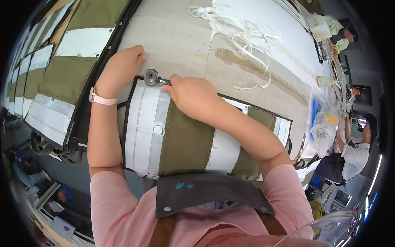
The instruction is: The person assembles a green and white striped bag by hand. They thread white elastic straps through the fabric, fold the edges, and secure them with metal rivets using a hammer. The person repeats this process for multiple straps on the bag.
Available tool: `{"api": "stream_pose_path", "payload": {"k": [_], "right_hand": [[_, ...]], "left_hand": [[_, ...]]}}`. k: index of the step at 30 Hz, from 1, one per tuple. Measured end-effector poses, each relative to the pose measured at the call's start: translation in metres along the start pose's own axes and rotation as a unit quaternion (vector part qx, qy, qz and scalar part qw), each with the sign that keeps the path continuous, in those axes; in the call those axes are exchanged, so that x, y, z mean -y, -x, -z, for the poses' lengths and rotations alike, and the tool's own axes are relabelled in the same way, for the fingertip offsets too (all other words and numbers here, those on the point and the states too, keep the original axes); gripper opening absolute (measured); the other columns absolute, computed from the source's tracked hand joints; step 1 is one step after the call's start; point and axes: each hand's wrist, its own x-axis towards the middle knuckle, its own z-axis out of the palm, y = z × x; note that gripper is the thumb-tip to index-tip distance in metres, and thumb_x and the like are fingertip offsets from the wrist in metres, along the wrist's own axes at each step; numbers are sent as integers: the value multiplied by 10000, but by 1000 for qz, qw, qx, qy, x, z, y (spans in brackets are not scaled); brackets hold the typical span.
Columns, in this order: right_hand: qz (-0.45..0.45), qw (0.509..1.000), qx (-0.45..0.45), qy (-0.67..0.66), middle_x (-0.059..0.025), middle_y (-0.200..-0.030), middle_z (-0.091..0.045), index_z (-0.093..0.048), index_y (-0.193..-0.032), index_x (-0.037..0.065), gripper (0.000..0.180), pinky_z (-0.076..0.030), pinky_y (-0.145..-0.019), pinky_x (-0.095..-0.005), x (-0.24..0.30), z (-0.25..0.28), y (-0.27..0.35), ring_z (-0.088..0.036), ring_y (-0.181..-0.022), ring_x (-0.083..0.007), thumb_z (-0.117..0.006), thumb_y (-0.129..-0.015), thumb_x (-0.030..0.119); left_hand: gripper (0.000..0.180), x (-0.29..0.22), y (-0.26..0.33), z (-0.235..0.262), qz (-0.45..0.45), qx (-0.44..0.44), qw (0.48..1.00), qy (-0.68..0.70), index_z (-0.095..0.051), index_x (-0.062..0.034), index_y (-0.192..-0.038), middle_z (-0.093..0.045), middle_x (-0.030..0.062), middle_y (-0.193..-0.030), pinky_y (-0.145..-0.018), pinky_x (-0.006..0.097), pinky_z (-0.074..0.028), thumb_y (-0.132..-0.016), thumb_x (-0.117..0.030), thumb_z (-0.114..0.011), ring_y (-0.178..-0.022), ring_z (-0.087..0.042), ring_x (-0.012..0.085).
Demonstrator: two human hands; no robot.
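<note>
My right hand is closed around the handle of a hammer, whose round, dark metal head hangs over the upper left corner of a fabric panel. The panel has olive-green and white bands, black edging and a round white spot, and it lies at the table's near edge under my right forearm. Just left of the hammer head, my left hand is curled shut above the table, with a pink-strapped watch on its wrist. Its fingertips are turned away, so anything inside them is hidden.
A stack of similar striped panels fills the left side. White ribbons lie tangled on the stained grey table. At right sits a clear plastic bag; two people are farther off beyond it.
</note>
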Motion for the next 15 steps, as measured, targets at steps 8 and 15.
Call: {"api": "stream_pose_path", "payload": {"k": [8,15], "right_hand": [[-90,996,3,27,-197,-687,-639,-552,-894,14,415,-500,-676,-515,-20,6,46,-636,-711,-431,-487,-1042,395],[-187,979,-83,9,-204,-706,-639,-567,-872,11,388,-486,-668,-524,-82,26,153,-632,-721,-432,-529,-1025,366]], "left_hand": [[242,-4,-2,-4,-21,6,999,31,-595,4,-905,-620,187,-768,-658,427,-455,-974,-228,-595,-698,-565,357],[249,8,-3,5,-32,-6,997,68,-596,13,-946,-597,169,-765,-649,404,-440,-986,-233,-593,-677,-526,319]]}}
